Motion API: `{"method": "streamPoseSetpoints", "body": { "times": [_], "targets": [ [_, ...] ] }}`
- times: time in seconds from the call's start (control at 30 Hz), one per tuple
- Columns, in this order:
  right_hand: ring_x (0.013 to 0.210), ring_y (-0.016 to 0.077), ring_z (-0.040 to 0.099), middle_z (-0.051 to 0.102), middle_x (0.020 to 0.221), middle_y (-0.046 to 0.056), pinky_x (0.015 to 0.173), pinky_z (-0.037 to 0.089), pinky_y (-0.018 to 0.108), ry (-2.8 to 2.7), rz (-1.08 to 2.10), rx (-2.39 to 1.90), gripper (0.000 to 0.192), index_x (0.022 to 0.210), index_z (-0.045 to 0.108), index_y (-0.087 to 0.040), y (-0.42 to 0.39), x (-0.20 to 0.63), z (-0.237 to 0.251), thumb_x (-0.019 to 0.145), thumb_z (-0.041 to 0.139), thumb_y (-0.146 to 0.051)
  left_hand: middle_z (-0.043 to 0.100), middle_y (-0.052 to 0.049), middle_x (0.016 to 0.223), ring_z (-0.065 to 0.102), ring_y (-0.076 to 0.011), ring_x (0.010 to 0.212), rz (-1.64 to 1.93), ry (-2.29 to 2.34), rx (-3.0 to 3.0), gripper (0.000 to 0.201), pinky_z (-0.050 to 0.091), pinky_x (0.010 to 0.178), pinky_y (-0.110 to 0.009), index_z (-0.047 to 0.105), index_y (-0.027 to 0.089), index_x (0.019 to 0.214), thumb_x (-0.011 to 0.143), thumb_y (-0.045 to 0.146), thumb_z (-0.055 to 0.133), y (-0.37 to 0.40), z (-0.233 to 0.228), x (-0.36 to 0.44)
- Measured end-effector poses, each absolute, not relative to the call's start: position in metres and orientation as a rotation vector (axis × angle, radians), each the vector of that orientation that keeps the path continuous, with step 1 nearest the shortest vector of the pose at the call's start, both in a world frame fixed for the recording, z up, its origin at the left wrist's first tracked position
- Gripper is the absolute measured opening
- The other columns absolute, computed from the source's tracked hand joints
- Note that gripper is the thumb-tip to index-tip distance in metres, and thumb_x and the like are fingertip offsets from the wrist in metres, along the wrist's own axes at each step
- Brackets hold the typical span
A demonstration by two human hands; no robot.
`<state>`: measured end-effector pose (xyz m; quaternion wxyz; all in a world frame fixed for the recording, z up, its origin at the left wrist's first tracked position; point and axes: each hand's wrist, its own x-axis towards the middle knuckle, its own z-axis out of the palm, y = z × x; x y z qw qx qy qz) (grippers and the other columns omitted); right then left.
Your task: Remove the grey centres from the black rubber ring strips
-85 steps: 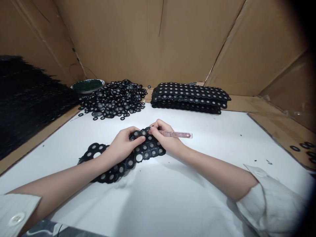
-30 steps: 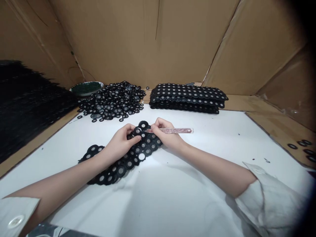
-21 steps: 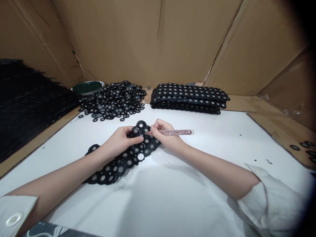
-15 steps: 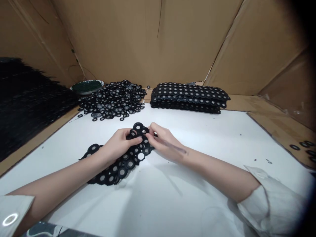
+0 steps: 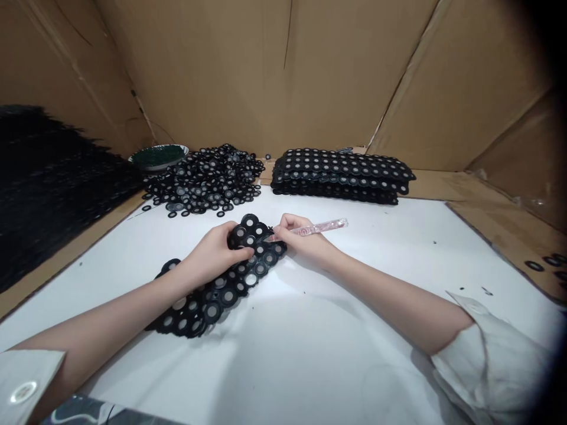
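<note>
A black sheet of joined rings [image 5: 228, 295] with pale round centres lies slantwise over the white tabletop, its far end slightly raised. My left hand [image 5: 221, 248] is closed on the sheet's far end, thumb on top and fingers at the edge. My right hand [image 5: 295, 236] pinches a slim pen-like tool [image 5: 325, 226] with a clear, pink-marked handle. The tool's thin tip points left and reaches the rings just right of my left thumb. What kind of tip it has is too small to tell. My left forearm hides part of the sheet.
Loose black rings [image 5: 206, 183] form a heap at the back left, beside a bowl [image 5: 158, 156] of dark green bits. Several ring sheets [image 5: 341, 171] are stacked at the back right. A dark bristly pile [image 5: 53, 189] stands at left. Cardboard walls [image 5: 248, 77] enclose the table.
The tool in my right hand, smeared along the wrist before, now stands out clearly with its handle raised to the right. The sheet's ringed surface has turned more towards me.
</note>
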<state>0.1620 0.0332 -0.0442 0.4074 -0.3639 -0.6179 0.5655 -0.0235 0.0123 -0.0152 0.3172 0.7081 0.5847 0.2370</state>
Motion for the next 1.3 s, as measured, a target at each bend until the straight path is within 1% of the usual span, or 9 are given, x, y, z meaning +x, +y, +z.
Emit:
{"method": "streamPoseSetpoints", "body": {
  "times": [0.17, 0.3, 0.47, 0.7, 0.87, 1.0, 1.1, 1.2, 1.3],
  "targets": [
    [0.070, 0.0140, 0.056, 0.055, 0.067, -0.001, 0.057, 0.036, 0.023, -1.640, 1.383, -0.920, 0.018, 0.064, 0.039, -0.019, 0.031, 0.163, -0.044, 0.075, 0.049, -0.030, 0.065, -0.001, 0.084, 0.060, -0.0210, 0.080, 0.627, 1.536, 1.789, 0.033, 0.045, 0.069, -0.030, 0.056, 0.018, 0.087, 0.061, 0.036, 0.063, 0.014, -0.013, -0.025],
    [0.063, 0.0108, 0.049, 0.051, 0.069, -0.001, 0.056, 0.034, 0.023, -1.721, 1.314, -0.870, 0.019, 0.065, 0.037, -0.019, 0.027, 0.161, -0.043, 0.076, 0.047, -0.030, 0.068, 0.001, 0.080, 0.061, -0.0207, 0.075, 0.532, 1.457, 1.656, 0.031, 0.045, 0.067, -0.029, 0.062, 0.020, 0.085, 0.060, 0.037, 0.065, 0.010, -0.007, -0.021],
    [0.055, 0.0081, 0.035, 0.042, 0.066, -0.004, 0.051, 0.027, 0.022, -1.939, 1.101, -0.883, 0.018, 0.067, 0.033, -0.020, 0.017, 0.159, -0.038, 0.080, 0.041, -0.029, 0.069, -0.001, 0.078, 0.062, -0.0227, 0.076, 0.525, 1.467, 1.513, 0.024, 0.046, 0.066, -0.031, 0.065, 0.020, 0.080, 0.060, 0.034, 0.065, 0.003, -0.002, -0.017],
    [0.057, 0.0100, 0.032, 0.035, 0.070, -0.002, 0.053, 0.027, 0.024, -2.191, 0.575, -0.907, 0.015, 0.070, 0.028, -0.020, 0.009, 0.158, -0.034, 0.085, 0.032, -0.022, 0.069, -0.002, 0.076, 0.062, -0.0243, 0.075, 0.633, 1.451, 1.422, 0.019, 0.046, 0.066, -0.032, 0.064, 0.019, 0.073, 0.061, 0.034, 0.063, -0.005, -0.003, -0.010],
    [0.060, 0.0107, 0.035, 0.036, 0.077, 0.001, 0.054, 0.029, 0.025, -2.195, 0.439, -0.905, 0.013, 0.074, 0.029, -0.021, 0.008, 0.157, -0.032, 0.087, 0.029, -0.023, 0.068, -0.001, 0.072, 0.061, -0.0227, 0.072, 0.675, 1.400, 1.352, 0.021, 0.045, 0.066, -0.032, 0.064, 0.020, 0.076, 0.061, 0.035, 0.062, -0.007, 0.002, -0.007],
    [0.062, 0.0109, 0.039, 0.039, 0.073, 0.000, 0.056, 0.032, 0.024, -2.092, 0.555, -0.922, 0.015, 0.070, 0.031, -0.020, 0.011, 0.154, -0.031, 0.084, 0.034, -0.023, 0.068, -0.001, 0.076, 0.060, -0.0229, 0.077, 0.651, 1.388, 1.409, 0.025, 0.044, 0.070, -0.032, 0.064, 0.021, 0.081, 0.059, 0.034, 0.064, -0.006, 0.004, -0.007],
    [0.060, 0.0105, 0.046, 0.047, 0.067, -0.002, 0.053, 0.037, 0.023, -1.934, 0.938, -0.962, 0.017, 0.068, 0.035, -0.020, 0.018, 0.155, -0.030, 0.082, 0.040, -0.027, 0.068, -0.001, 0.085, 0.059, -0.0245, 0.086, 0.606, 1.353, 1.529, 0.026, 0.042, 0.078, -0.034, 0.065, 0.021, 0.082, 0.059, 0.032, 0.065, -0.004, 0.005, -0.009],
    [0.060, 0.0110, 0.057, 0.057, 0.074, 0.001, 0.054, 0.043, 0.024, -1.728, 1.369, -0.923, 0.018, 0.067, 0.037, -0.018, 0.026, 0.159, -0.027, 0.079, 0.045, -0.029, 0.067, 0.000, 0.095, 0.056, -0.0253, 0.096, 0.602, 1.270, 1.551, 0.031, 0.039, 0.086, -0.036, 0.064, 0.022, 0.091, 0.060, 0.031, 0.064, -0.002, 0.006, -0.010],
    [0.062, 0.0122, 0.061, 0.059, 0.076, 0.002, 0.057, 0.044, 0.024, -1.647, 1.520, -0.904, 0.021, 0.065, 0.037, -0.017, 0.030, 0.165, -0.025, 0.077, 0.051, -0.028, 0.067, 0.000, 0.096, 0.055, -0.0240, 0.100, 0.640, 1.269, 1.482, 0.033, 0.038, 0.090, -0.035, 0.065, 0.024, 0.091, 0.059, 0.027, 0.065, 0.000, 0.006, -0.010]
  ]
}}
